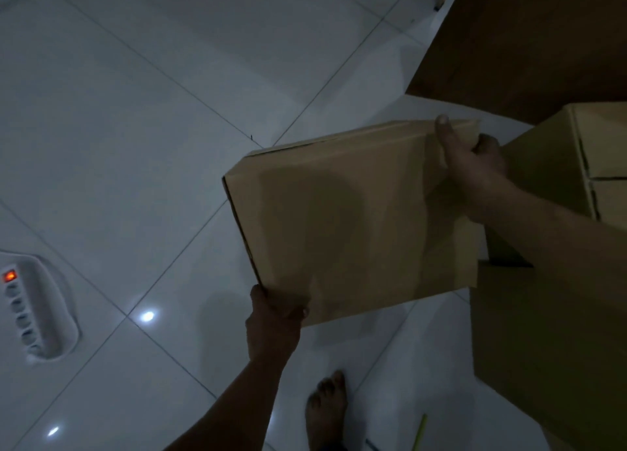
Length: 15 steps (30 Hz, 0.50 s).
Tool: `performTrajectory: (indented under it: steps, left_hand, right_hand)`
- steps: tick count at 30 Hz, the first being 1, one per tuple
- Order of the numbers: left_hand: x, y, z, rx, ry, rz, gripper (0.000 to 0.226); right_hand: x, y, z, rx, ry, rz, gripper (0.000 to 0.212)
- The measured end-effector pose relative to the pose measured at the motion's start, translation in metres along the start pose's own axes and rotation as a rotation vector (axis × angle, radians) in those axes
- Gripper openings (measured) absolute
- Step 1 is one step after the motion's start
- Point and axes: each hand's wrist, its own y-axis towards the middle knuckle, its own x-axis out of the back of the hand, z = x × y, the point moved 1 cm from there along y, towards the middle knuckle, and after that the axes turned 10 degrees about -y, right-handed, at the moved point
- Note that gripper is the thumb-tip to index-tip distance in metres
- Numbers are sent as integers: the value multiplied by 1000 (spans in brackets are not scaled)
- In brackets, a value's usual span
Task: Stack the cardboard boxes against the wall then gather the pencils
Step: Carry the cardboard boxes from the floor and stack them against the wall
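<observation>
Brown corrugated board fills the middle of the view: a flat brown cardboard box (339, 220) is held clear of the white tiled floor (135, 128), tilted, between both hands. The left hand (274, 325) grips its near lower corner, thumb and fingers curled round the edge there. The right hand (473, 165) clamps the diagonally opposite far corner, thumb stretched along the top edge and fingers wrapped round the side. Holding opposite corners likely keeps so wide and light a box from twisting while it is carried.

To the right stand two more. One is a taller cardboard box (549, 172) with its flaps closed, and the other a large cardboard box (543, 349) nearer the person. Both sit beside a dark brown wooden panel (526, 43); whether the wall is there I cannot tell. The held box overlaps them in the view, so it seems bound for that pile.

A yellow-green pencil (419, 432) lies on the tiles near a bare foot (327, 410), not yet gathered. A white power strip (34, 311), its switch glowing red, lies well apart at the left.
</observation>
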Motion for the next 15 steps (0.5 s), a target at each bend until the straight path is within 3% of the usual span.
performTrajectory:
  steps: [5, 7, 9, 11, 15]
  left_hand:
    - [13, -1, -14, 35, -105, 58, 83]
    - [26, 0, -29, -10, -202, 50, 78]
    - [38, 6, -48, -70, -310, 18, 91]
    - [47, 14, -68, -74, -427, -24, 106]
    - [53, 17, -103, -10, -605, 4, 112]
  right_hand:
    - [-1, -10, -6, -123, 106, -47, 115]
    - [0, -16, -13, -175, 146, -77, 123]
    - [2, -19, -22, -183, 142, -83, 127]
    - [4, -23, -28, -186, 143, -67, 123]
    - [9, -30, -34, -185, 131, -37, 104]
